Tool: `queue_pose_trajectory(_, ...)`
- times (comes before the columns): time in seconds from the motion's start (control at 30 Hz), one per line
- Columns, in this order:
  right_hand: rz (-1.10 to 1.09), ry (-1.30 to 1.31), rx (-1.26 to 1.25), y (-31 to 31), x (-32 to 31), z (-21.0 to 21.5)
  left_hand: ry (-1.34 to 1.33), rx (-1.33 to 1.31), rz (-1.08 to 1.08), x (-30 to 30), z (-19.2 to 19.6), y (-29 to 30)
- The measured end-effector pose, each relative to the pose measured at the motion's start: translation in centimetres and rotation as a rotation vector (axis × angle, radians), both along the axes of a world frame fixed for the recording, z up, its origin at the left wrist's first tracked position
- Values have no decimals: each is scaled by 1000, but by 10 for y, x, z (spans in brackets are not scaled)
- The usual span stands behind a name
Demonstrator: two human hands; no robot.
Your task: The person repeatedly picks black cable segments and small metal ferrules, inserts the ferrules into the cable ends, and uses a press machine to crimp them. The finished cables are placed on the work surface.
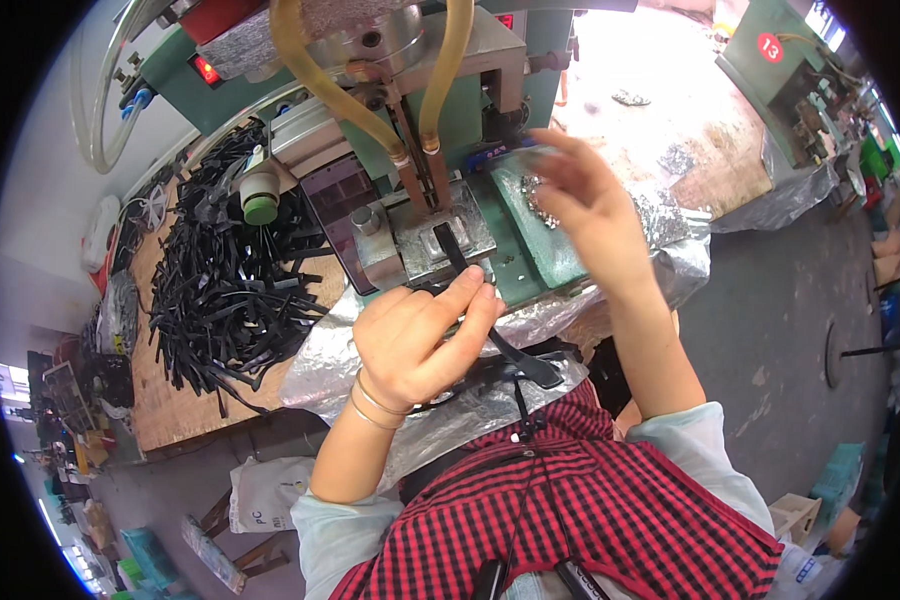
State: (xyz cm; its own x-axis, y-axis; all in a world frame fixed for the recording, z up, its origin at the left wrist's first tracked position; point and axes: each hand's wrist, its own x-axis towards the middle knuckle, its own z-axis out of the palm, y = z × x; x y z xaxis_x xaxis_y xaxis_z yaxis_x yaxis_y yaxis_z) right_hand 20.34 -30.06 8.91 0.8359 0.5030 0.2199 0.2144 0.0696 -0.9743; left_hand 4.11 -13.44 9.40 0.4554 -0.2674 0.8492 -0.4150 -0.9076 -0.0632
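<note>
My left hand (410, 345) pinches a narrow black strap (511, 354) between thumb and fingers. One end of the strap lies over the metal fixture (400, 250) under the machine's two copper-coloured prongs; its wider end hangs toward my apron. My right hand (602, 215) is raised over a pale green tray (547, 258) to the right of the fixture. Motion smears its fingers, so I cannot tell whether they hold anything. Small shiny metal pieces (538, 203) lie in the tray, near that hand.
A large heap of black straps (230, 310) covers the wooden table at left. Two yellowish hoses (320, 75) come down to the prongs of the green machine (530, 90). Crumpled silver foil (345, 350) lines the front edge. Another green machine (770, 85) stands far right.
</note>
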Motion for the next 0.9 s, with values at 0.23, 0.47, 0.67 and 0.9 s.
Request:
queue_pose_trajectory(0.23,-416,-177,-136,-59,38,-70,-40,-24,-25,8,-6,1)
queue_pose_trajectory(0.47,-536,-746,-719,-55,9,-71,-8,-117,-4,-4,-7,-2)
queue_pose_trajectory(0.67,-459,-786,-724,-46,9,-70,-398,-827,176,-22,28,69)
queue_pose_trajectory(0.9,-446,-479,-440,-34,2,-70,-259,-1054,-22,25,171,160)
